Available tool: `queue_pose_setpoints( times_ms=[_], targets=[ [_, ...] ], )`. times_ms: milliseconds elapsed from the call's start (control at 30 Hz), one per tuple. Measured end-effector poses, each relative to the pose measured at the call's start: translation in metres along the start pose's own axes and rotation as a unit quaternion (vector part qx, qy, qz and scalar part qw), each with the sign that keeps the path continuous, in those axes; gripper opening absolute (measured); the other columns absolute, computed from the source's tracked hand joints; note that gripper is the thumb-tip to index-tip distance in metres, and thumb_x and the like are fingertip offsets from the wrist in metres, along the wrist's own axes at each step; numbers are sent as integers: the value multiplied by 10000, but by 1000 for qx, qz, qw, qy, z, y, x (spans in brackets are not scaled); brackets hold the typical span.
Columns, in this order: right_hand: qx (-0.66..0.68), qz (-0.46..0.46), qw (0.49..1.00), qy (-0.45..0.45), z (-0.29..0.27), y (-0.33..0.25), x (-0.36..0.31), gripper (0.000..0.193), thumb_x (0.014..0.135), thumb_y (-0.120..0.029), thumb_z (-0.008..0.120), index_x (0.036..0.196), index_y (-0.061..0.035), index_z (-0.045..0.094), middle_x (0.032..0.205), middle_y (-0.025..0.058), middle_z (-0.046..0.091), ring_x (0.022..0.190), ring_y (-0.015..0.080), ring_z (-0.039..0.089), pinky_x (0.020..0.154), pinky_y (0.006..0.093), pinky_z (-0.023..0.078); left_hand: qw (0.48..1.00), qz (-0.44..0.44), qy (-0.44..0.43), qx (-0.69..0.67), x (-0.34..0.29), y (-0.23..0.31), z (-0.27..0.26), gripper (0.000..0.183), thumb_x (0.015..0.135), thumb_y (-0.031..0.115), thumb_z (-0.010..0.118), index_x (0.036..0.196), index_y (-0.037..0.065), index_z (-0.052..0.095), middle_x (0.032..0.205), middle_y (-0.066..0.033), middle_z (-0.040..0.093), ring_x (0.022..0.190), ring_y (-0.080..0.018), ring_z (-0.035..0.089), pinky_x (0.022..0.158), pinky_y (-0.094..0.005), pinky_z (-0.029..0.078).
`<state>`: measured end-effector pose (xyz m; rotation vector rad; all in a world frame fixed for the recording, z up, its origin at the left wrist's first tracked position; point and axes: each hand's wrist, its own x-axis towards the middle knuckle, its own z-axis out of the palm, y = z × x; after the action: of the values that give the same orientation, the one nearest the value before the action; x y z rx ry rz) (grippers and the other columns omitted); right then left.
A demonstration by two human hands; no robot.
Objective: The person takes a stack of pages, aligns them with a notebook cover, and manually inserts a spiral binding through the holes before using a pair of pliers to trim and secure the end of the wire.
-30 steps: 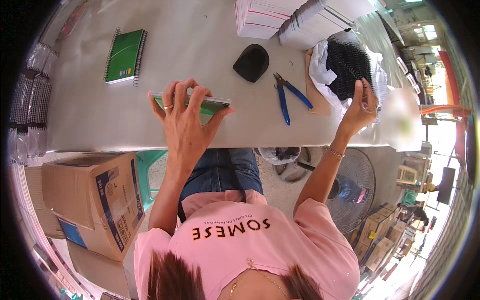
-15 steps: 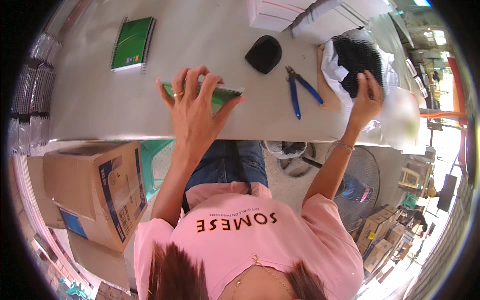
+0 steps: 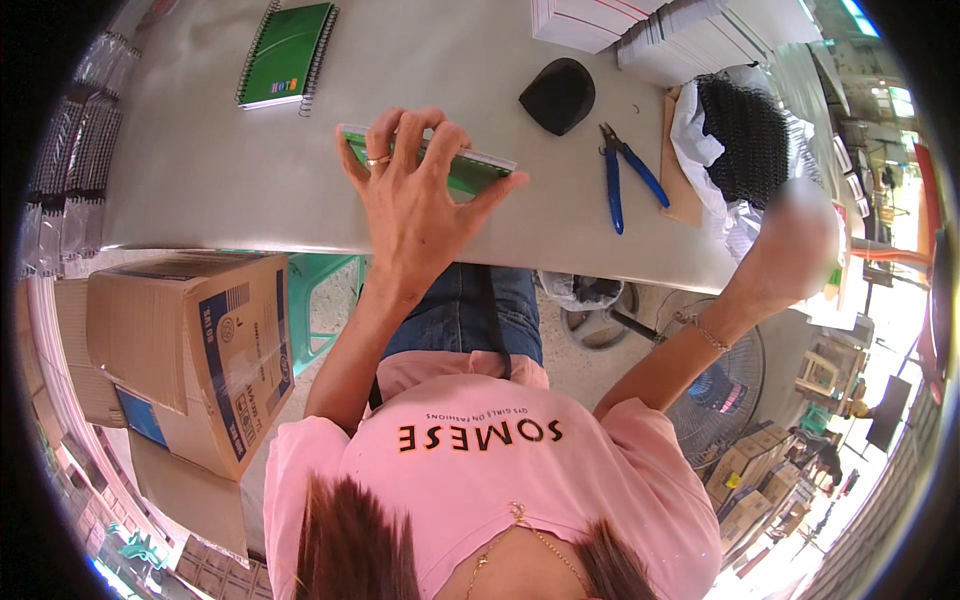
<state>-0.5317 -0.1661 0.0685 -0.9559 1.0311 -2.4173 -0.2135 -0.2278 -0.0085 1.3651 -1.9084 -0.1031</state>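
My left hand is closed around a small green notebook, fingers over its top and thumb on the near side, tilting it up above the table. My right hand is at the table's right edge, beside a heap of black spiral binding coils lying on white wrapping. A blurred patch covers its fingers, so whether they hold anything is hidden. Between the hands lie blue-handled cutters, their jaws pointing away from me. A finished-looking green spiral notebook rests at the far left.
A black rounded pad lies beyond the cutters. Stacks of white paper blocks stand at the far right. Below the table are an opened cardboard box on the left and a fan on the right. Bundled coils line the left side.
My right hand has moved off the black coils, toward the right and nearer to me. My left hand still holds the green notebook; the view has shifted slightly.
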Motion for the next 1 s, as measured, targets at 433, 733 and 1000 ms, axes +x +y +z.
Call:
queue_pose_setpoints(
  times_ms=[433, 733, 1000],
  targets=[
    [-407, 119, 817, -391, 88, 41, -100, 240, 777, -34, 757, 999, 1, 672, 946, 82, 685, 769, 155, 637, 713, 290, 503, 1000, 7, 3, -3, 2, 4, -5, 417, 640, 369, 864, 861, 130, 604, 1025, -24, 554, 1085, -279, 462, 960, -474, 300],
    [-398, 73, 829, -386, 101, 50, -112, 230, 776, -30, 756, 990, -14, 675, 913, 91, 672, 763, 187, 634, 697, 308, 499, 1000, 1, -4, -10, 1, 4, -7, 389, 639, 379, 865, 839, 136, 637, 988, -24, 551, 1085, -273, 462, 977, -484, 296],
    [-389, 59, 838, -379, 99, 52, -117, 217, 778, -22, 753, 983, -28, 681, 928, 86, 653, 786, 208, 629, 702, 316, 502, 999, 12, -21, -26, -4, -1, -10, 368, 651, 423, 850, 876, 187, 679, 948, -9, 531, 1081, -259, 471, 982, -539, 274]
  ],
)
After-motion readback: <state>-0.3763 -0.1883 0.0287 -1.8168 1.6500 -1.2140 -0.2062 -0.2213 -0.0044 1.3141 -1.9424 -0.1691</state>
